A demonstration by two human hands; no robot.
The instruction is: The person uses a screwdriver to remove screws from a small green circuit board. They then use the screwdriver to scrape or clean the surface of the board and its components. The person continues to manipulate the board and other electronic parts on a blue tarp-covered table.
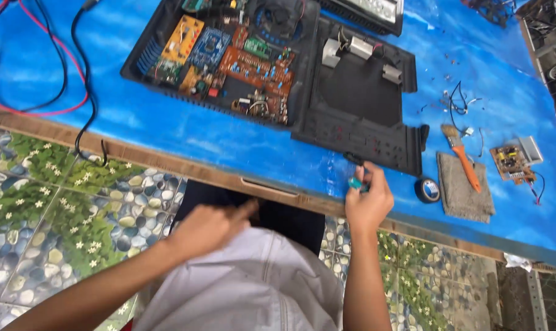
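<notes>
Right hand (pixel 369 202) at tabletop's near edge, fingers pinching small green-handled tool (pixel 356 182) vs. black cover (pixel 359 116). Left hand (pixel 209 228) off table, fingers curled loose, holding nothing. Case (pixel 220 58) open, boards exposed; reassembly not done.

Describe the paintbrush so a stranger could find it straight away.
Start at the blue table cover and go right of the opened black casing. There a grey folded cloth lies near the table's front edge, and the paintbrush rests across it. Its orange handle and pale bristles mark it out.
</notes>
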